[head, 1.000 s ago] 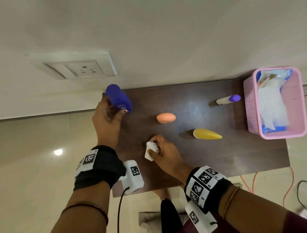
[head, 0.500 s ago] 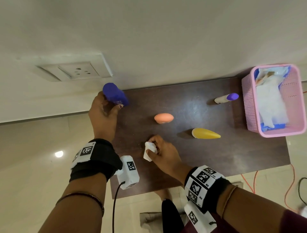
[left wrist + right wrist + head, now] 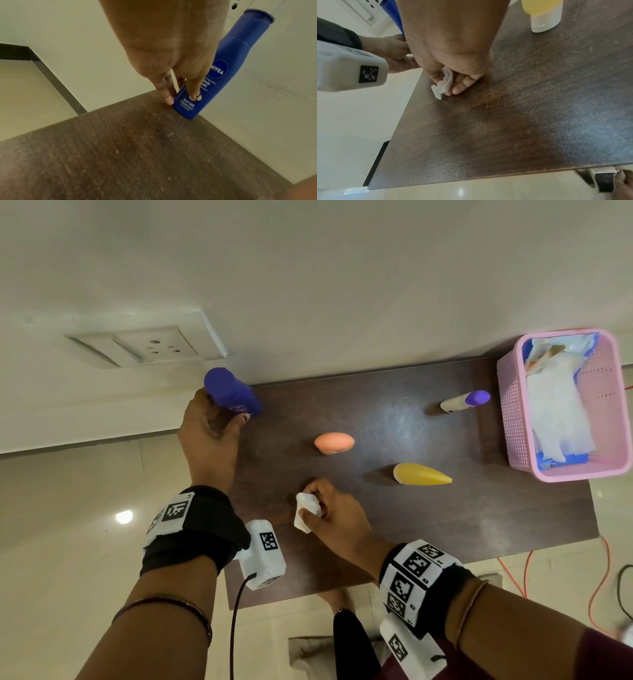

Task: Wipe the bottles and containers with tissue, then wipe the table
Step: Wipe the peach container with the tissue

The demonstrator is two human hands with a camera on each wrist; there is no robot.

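Observation:
A blue lotion bottle (image 3: 232,392) (image 3: 221,67) stands at the back left corner of the dark wooden table (image 3: 445,518), close to the wall. My left hand (image 3: 219,426) (image 3: 181,93) grips its lower part, thumb on the front and fingers behind. My right hand (image 3: 317,505) (image 3: 448,86) rests on the table near its left front and pinches a crumpled white tissue (image 3: 306,510) (image 3: 444,83). An orange container (image 3: 334,442), a yellow tube (image 3: 419,474) (image 3: 542,14) and a small white bottle with a purple cap (image 3: 464,401) stand further right.
A pink plastic basket (image 3: 513,412) holding a tissue pack sits at the table's right end. A wall socket (image 3: 154,347) is mounted behind the left corner. Orange and black cables (image 3: 596,587) trail on the floor to the right.
My left hand has carried the blue bottle back and left, down onto the table's corner by the wall. The right hand with the tissue has stayed in place.

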